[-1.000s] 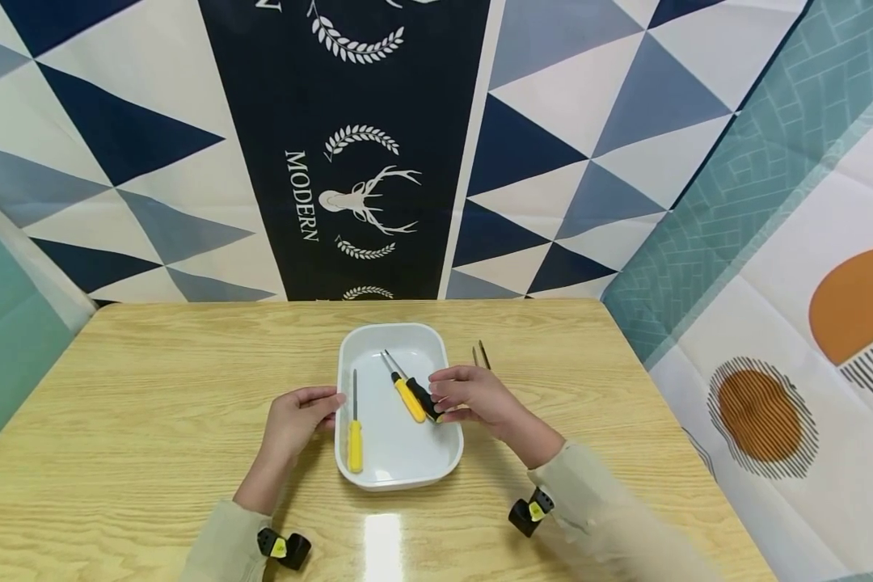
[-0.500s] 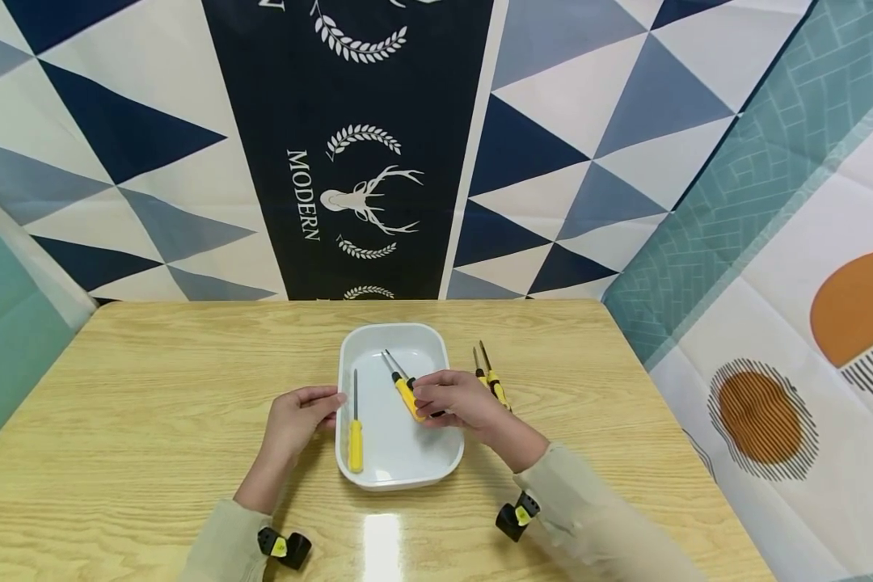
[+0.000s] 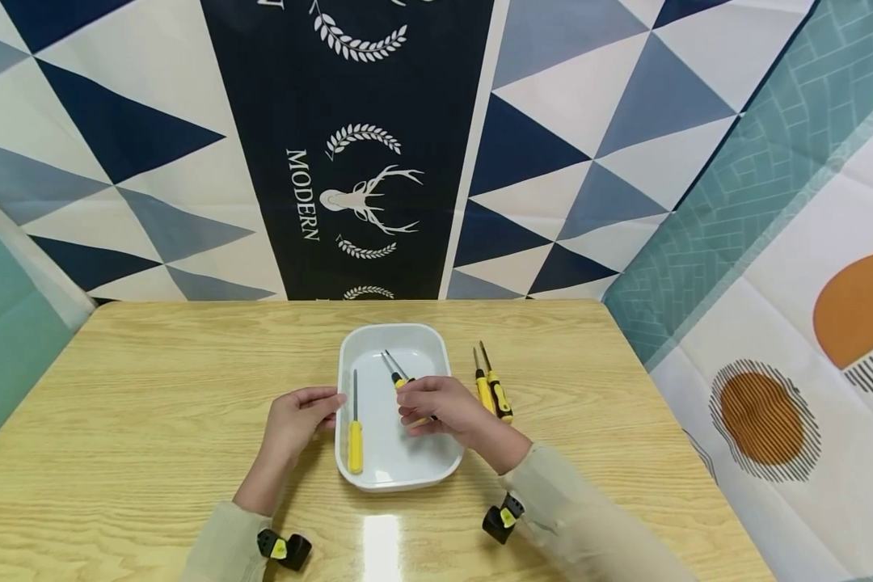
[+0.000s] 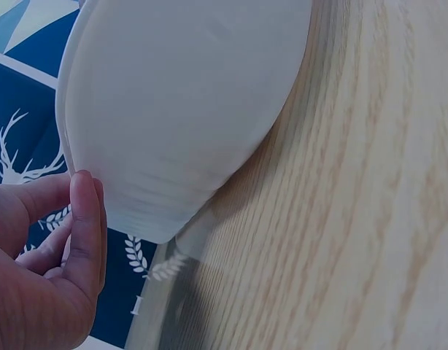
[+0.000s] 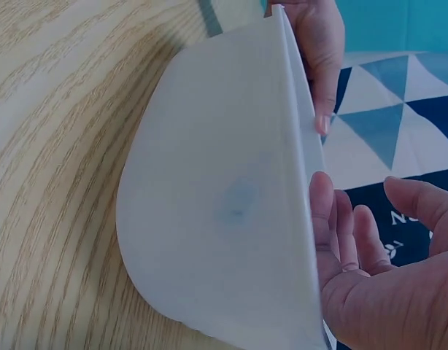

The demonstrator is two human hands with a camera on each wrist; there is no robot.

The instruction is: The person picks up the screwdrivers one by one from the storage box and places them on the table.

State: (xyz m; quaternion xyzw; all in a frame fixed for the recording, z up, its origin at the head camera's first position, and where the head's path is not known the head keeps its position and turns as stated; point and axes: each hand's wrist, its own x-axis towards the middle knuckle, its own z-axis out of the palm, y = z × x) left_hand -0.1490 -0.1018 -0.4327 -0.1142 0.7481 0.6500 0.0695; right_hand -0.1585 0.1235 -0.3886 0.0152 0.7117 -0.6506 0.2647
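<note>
A white tray (image 3: 393, 453) sits on the table, and my left hand (image 3: 296, 419) pinches its left rim. In the left wrist view the left thumb and fingers (image 4: 85, 233) meet at that rim. Along the left inside of the tray lies a screwdriver with a yellow handle (image 3: 355, 449). Two more screwdrivers (image 3: 394, 368) lie mid-tray, shafts pointing away, their handles mostly covered by my right hand (image 3: 444, 410). That hand is over the right side of the tray with loosely bent fingers. From the right wrist, thumb and fingers (image 5: 366, 237) stand apart beyond the rim, with nothing visible between them.
Right of the tray, two screwdrivers lie side by side on the wooden table (image 3: 153, 404), one with a yellow handle (image 3: 484, 394), the other yellow and black (image 3: 499, 396). Patterned cloth (image 3: 364, 202) hangs behind the table's far edge.
My right hand has moved left over the tray, now covering the handles of the middle screwdrivers and uncovering the two on the table. The left hand and tray have stayed put.
</note>
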